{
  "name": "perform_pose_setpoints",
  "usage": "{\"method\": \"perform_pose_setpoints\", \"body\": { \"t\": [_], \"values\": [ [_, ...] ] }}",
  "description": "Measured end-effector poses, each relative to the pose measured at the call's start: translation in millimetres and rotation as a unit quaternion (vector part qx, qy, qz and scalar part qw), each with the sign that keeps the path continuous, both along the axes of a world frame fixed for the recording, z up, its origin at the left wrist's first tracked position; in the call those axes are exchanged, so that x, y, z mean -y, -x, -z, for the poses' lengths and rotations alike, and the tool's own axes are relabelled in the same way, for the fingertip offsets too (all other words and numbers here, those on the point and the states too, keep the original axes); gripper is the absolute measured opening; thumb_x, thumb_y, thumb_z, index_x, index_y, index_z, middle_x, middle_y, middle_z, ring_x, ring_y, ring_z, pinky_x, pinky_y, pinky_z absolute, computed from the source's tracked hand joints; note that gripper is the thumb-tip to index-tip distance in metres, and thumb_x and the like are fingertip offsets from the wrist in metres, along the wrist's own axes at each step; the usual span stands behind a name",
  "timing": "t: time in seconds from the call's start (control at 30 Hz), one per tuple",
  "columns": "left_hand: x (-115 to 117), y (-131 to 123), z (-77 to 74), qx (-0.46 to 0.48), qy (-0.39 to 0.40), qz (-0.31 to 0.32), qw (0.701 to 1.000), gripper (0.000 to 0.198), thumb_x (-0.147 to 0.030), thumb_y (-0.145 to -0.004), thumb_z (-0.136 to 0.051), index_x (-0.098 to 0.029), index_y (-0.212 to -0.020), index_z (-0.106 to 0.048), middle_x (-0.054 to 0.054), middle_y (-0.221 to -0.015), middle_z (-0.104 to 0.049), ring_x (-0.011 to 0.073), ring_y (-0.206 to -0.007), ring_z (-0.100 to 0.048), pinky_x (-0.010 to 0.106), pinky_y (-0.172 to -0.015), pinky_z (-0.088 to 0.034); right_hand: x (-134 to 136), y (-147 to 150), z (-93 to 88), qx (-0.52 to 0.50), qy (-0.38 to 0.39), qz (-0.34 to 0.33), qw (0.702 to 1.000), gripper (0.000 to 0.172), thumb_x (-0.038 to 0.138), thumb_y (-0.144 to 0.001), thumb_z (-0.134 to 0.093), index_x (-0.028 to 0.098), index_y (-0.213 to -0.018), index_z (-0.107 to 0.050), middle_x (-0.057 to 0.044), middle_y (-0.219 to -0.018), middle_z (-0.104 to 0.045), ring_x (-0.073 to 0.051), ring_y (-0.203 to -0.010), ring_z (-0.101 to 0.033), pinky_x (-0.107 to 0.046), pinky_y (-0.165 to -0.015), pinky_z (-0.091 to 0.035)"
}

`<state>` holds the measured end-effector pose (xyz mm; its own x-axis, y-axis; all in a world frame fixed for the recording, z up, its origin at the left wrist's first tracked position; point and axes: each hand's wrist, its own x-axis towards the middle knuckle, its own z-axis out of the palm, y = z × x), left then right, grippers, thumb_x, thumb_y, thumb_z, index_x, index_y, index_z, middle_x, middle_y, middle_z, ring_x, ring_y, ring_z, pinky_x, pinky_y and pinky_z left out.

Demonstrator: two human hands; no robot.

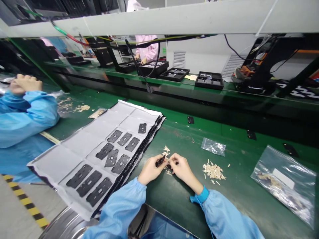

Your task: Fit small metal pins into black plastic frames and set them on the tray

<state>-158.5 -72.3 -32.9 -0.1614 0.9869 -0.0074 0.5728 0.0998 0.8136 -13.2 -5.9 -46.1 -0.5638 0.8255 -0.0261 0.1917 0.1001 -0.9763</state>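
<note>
My left hand (152, 168) is closed on a small black piece (160, 161), whose exact kind I cannot make out. Close beside it, the fingers of my right hand (179, 166) are pinched together, and whatever they hold is hidden. Both hands are low over the green bench, fingertips nearly meeting above a few small beige strips (166, 150). To the left, a white-lined tray (82, 139) carries several flat black plates (99, 192) with small cut-outs. A larger heap of beige strips (214, 171) lies right of my right hand.
A small clear bag (213, 147) and a bigger zip bag of beige pieces (286, 186) lie to the right. Several black plates (190, 119) lie along the bench's back. A co-worker's blue sleeve (27, 113) is at left. Black trays (209, 80) stand on the shelf beyond.
</note>
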Motion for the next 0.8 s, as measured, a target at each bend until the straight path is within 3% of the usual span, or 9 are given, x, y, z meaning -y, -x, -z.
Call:
{"method": "perform_pose_setpoints", "body": {
  "t": [0.17,0.33,0.53,0.7,0.8],
  "values": [
    [3,0,-1.5,-0.093,-0.003,0.005,0.996,0.015,-0.031,-0.083,-0.051,-0.019,-0.079,-0.060,0.000,-0.076,-0.061,0.0153,-0.072,-0.058,0.024,-0.063,-0.041,-8,-5,1.7,-0.013,0.006,0.050,0.999,0.006,0.019,-0.073,-0.050,0.019,-0.068,-0.053,0.005,-0.052,-0.050,-0.010,-0.040,-0.052,-0.018,-0.035,-0.042],
    [9,-9,-11.0,-0.177,-0.023,-0.056,0.982,0.012,-0.024,-0.080,-0.055,-0.024,-0.092,-0.059,0.001,-0.089,-0.058,0.0163,-0.079,-0.059,0.024,-0.062,-0.039,-7,-20,-3.8,-0.044,0.028,0.065,0.997,0.005,0.022,-0.073,-0.052,0.018,-0.071,-0.054,0.001,-0.064,-0.057,-0.012,-0.049,-0.055,-0.020,-0.035,-0.048],
    [4,-46,-33.3,-0.030,-0.127,-0.030,0.991,0.010,-0.021,-0.085,-0.049,-0.020,-0.085,-0.060,0.002,-0.084,-0.058,0.0144,-0.077,-0.056,0.024,-0.069,-0.041,4,-49,-23.0,-0.073,0.045,0.061,0.994,0.009,0.025,-0.076,-0.056,0.017,-0.073,-0.055,0.001,-0.062,-0.054,-0.013,-0.054,-0.058,-0.024,-0.043,-0.055],
    [-11,-75,-45.1,0.110,-0.043,0.031,0.993,0.017,-0.030,-0.082,-0.055,-0.016,-0.076,-0.061,-0.001,-0.069,-0.054,0.0092,-0.053,-0.042,0.022,-0.050,-0.032,4,-80,-37.3,-0.081,0.079,0.027,0.993,0.009,0.024,-0.078,-0.058,0.016,-0.075,-0.056,0.002,-0.061,-0.054,-0.013,-0.054,-0.059,-0.026,-0.047,-0.056],
    [-20,-90,-50.9,0.155,0.005,0.066,0.986,0.018,-0.031,-0.079,-0.057,-0.014,-0.074,-0.060,-0.001,-0.066,-0.054,0.0085,-0.052,-0.040,0.021,-0.050,-0.031,2,-100,-43.1,-0.086,0.083,0.035,0.992,0.009,0.024,-0.078,-0.058,0.016,-0.074,-0.056,0.001,-0.063,-0.055,-0.013,-0.056,-0.060,-0.027,-0.049,-0.056]
  ]
}}
